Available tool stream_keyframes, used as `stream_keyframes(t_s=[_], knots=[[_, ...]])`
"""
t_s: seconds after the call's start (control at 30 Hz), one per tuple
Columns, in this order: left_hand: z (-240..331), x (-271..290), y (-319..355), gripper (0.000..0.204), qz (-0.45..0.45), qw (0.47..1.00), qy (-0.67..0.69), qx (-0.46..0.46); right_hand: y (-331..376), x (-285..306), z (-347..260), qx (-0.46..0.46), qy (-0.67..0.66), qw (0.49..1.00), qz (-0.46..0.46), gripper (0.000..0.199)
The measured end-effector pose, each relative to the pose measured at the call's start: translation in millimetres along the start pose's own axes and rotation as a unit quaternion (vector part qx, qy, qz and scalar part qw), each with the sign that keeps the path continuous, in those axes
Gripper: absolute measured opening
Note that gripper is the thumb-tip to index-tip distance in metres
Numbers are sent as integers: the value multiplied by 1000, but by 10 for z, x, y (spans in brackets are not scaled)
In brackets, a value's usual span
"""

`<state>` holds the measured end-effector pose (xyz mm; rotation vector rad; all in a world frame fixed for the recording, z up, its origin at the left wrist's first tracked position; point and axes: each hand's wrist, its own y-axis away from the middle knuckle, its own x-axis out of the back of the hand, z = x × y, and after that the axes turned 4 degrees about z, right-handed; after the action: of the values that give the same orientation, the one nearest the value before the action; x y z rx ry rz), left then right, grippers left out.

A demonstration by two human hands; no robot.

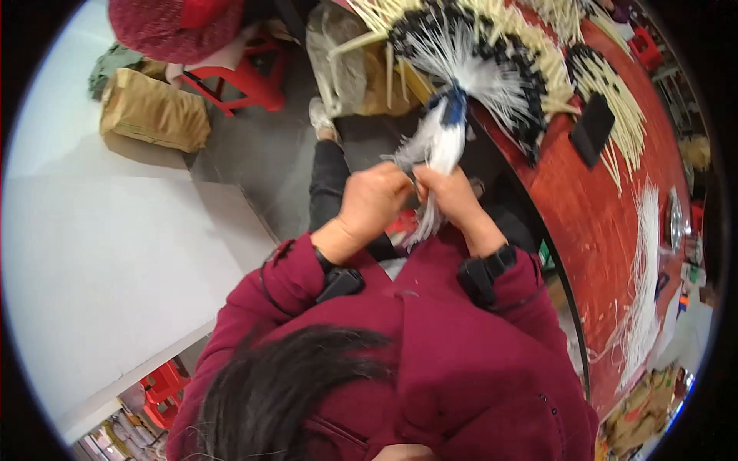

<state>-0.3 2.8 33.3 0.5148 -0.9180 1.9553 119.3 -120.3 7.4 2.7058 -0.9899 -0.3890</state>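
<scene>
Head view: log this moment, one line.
right hand: gripping white strand bundle; left hand: curled beside it, contents unclear; dark blue band: around bundle; loose white strands: on red table

A broad white panel [100,253] filled the left side, with a brown paper package [154,111] by its far edge and a dark green cloth bundle [114,69] just behind that. Nearby, a red plastic stool [257,81] stood on the grey floor [250,157], below some maroon textured fabric [165,34]. A translucent plastic bag [338,65] sat farther along. On the right curved a red tabletop [565,200], bearing a black, phone-like slab [593,129] and, near its outer edge, a shiny metal dish [676,219]. Another red stool [163,392] showed at lower left.
</scene>
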Motion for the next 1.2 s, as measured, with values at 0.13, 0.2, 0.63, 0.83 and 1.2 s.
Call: stream_keyframes(t_s=[0.13, 0.2, 0.63, 0.83, 1.2], knots=[[-3, -12, -31, 10, -18, 1000, 12, 5, 70, -3, -8, -25, -29, 999, 22, 23], [17, -36, -20, 8, -25, 994, 91, 51, 110, 7, -36, -9, -41, 999, 21, 24], [67, -53, 98, 11, -77, 922, 264, 272, 106, -35, -82, 10, -2, 1000, 28, 27], [23, -70, 92, 11, -91, 818, 443, 355, 125, -30, -75, -3, -14, 999, 34, 27], [-71, -21, 169, 12, -23, 729, 513, 452, 107, -41, -97, 8, 2, 1000, 5, 26]])
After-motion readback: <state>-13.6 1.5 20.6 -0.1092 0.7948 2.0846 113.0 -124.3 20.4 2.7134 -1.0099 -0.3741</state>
